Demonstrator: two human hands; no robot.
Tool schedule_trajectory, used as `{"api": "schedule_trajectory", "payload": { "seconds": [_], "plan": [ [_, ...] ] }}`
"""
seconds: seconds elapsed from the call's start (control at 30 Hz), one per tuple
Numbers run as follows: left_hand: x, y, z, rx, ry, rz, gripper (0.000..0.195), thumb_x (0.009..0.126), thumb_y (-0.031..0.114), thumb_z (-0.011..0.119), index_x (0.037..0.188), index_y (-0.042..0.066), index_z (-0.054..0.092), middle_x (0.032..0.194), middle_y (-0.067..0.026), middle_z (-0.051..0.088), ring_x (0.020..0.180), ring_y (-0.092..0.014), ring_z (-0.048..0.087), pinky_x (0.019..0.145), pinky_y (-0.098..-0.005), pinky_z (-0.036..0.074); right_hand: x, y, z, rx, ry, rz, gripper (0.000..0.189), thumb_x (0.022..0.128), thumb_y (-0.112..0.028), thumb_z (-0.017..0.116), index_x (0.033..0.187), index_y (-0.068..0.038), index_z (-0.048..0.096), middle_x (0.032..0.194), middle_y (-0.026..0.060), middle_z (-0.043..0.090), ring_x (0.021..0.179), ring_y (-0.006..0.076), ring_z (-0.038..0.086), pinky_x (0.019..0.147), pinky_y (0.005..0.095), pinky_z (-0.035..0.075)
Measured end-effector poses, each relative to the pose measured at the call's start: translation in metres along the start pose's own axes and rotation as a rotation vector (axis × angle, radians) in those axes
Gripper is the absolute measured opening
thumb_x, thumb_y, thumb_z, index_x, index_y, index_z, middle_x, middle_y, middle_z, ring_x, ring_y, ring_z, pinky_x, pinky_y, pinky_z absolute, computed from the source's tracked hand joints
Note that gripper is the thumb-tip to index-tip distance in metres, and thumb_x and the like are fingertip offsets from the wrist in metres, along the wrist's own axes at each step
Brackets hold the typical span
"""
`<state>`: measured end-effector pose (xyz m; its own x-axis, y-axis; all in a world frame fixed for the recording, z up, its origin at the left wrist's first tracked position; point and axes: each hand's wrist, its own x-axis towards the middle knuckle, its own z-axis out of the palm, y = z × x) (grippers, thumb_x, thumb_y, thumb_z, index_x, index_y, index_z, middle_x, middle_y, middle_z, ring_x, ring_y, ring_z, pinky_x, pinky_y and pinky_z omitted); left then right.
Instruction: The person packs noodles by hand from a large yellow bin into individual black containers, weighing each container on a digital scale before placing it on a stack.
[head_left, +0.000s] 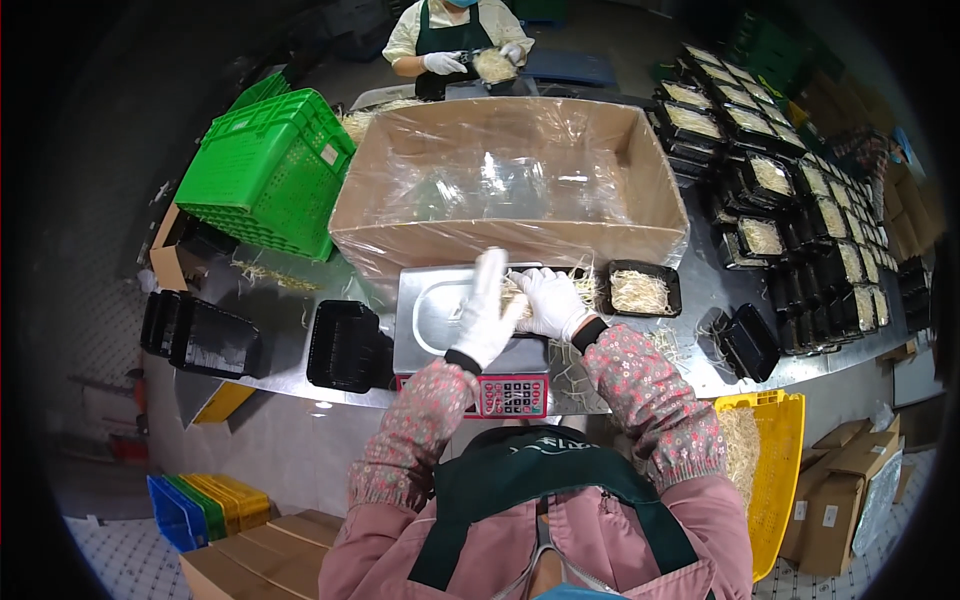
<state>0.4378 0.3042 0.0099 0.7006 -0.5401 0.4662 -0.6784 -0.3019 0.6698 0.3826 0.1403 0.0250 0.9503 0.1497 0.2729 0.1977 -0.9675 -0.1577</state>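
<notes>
My left hand (491, 311), in a white glove, is over the steel pan of a digital scale (412, 341). Its fingers are stretched out and slightly blurred, and its thumb is spread towards a black plastic tray (534, 346) of bean sprouts (583, 283). Also gloved, my right hand (551, 304) rests on the sprouts with its fingers bent over them. Both hands cover most of this tray, and whether the right fingers grip any sprouts is hidden. Just right of the scale is another black tray filled with sprouts (640, 291).
A plastic-lined cardboard box (502, 236) stands behind the scale, beside a tilted green crate (262, 165). Empty black trays (341, 345) lie left; stacked filled trays (832, 217) occupy the right. A co-worker (457, 45) holds a tray opposite. A yellow crate (780, 480) stands below right.
</notes>
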Motion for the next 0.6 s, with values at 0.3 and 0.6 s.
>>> {"api": "schedule_trajectory", "payload": {
  "seconds": [0.3, 0.6],
  "plan": [
    [0.013, 0.021, 0.012, 0.176, -0.218, 0.101, 0.051, 0.098, 0.019, 0.049, 0.148, 0.011, 0.043, 0.138, -0.0154, 0.055, 0.128, -0.034, 0.050, 0.113, -0.0482, 0.034, -0.039, 0.047, -0.052, 0.096, -0.105, -0.009, 0.071, 0.066, -0.038, 0.080, 0.125, -0.004, 0.061, 0.130, 0.0196, 0.056, 0.115, 0.0337, 0.056, 0.097, 0.0414, 0.047],
    [-0.001, 0.006, 0.031, 0.439, -0.214, 0.149, 0.043, 0.096, 0.020, 0.048, 0.138, 0.011, 0.053, 0.134, -0.0117, 0.057, 0.125, -0.031, 0.051, 0.110, -0.0482, 0.035, -0.050, 0.064, -0.030, -0.238, -0.088, -0.003, 0.016, 0.079, -0.009, 0.059, 0.094, -0.005, 0.063, 0.096, 0.0192, 0.064, 0.078, 0.0312, 0.066, 0.061, 0.0398, 0.054]
  ]
}}
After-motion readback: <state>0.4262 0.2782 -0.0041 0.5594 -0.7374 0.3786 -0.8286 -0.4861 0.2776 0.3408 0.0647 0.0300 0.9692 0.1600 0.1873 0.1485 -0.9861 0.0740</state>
